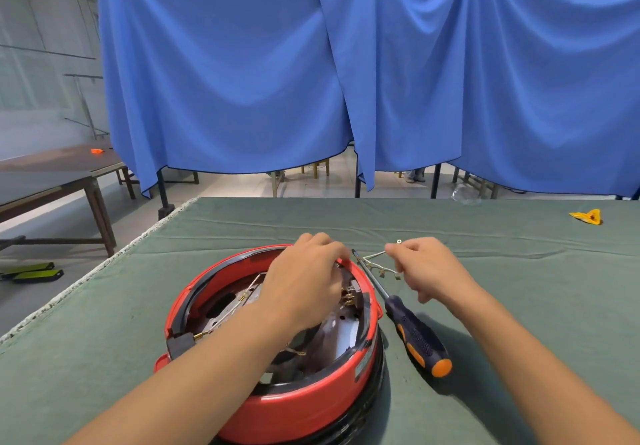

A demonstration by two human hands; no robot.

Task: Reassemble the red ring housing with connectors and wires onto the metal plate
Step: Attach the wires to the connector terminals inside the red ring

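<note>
The red ring housing (pixel 304 406) sits on the green cloth in front of me, with a metal plate (pixel 341 332) and brass connectors (pixel 348 297) inside it. My left hand (pixel 306 278) reaches over the far rim, its curled fingers gripping the rim's edge near the connectors. My right hand (pixel 424 266) hovers to the right of the housing and pinches a thin white wire harness (pixel 375 261) with small brass terminals. A small metal ring terminal (pixel 399 242) lies just beyond that hand.
A screwdriver (pixel 414 332) with a dark blue and orange handle lies right of the housing, tip pointing away. A yellow plastic piece (pixel 587 217) lies far right. The green cloth table (pixel 519 306) ends at its left edge. Blue curtains (pixel 346 80) hang behind.
</note>
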